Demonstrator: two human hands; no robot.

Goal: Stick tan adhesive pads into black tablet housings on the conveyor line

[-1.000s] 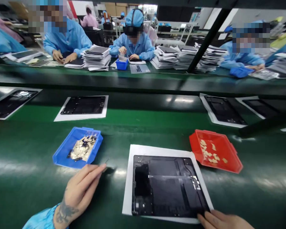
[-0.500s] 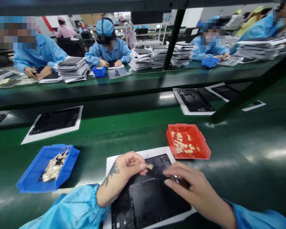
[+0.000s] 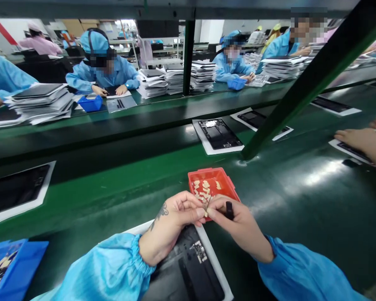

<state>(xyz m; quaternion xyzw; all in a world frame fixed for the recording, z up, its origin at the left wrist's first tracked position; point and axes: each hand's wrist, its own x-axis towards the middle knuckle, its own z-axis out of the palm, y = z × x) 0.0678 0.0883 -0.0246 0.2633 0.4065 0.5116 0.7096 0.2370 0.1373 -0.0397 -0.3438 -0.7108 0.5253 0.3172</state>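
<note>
My left hand [image 3: 181,215] is closed in a pinch on a small cream piece [image 3: 206,214], just in front of the red tray [image 3: 232,190]. Touching fingertips with it, my right hand [image 3: 235,219] is closed round a dark, thin-tipped tool [image 3: 229,210], whose tip is near the piece. More cream pieces [image 3: 205,184] lie in the red tray. Below my hands a black device panel [image 3: 203,276] rests on a white sheet [image 3: 221,274]; my left hand and sleeve cover part of it.
A blue tray [image 3: 28,267] of small pieces stands at the lower left. Black panels on white sheets [image 3: 20,211] lie along the green bench. A slanted green post [image 3: 288,104] rises at the right. Another person's hand [image 3: 360,140] works at the far right. Co-workers sit across the bench.
The view has turned to the right. My hands have come together over the front of the red tray. The panel beneath them appears turned, with a different part showing.
</note>
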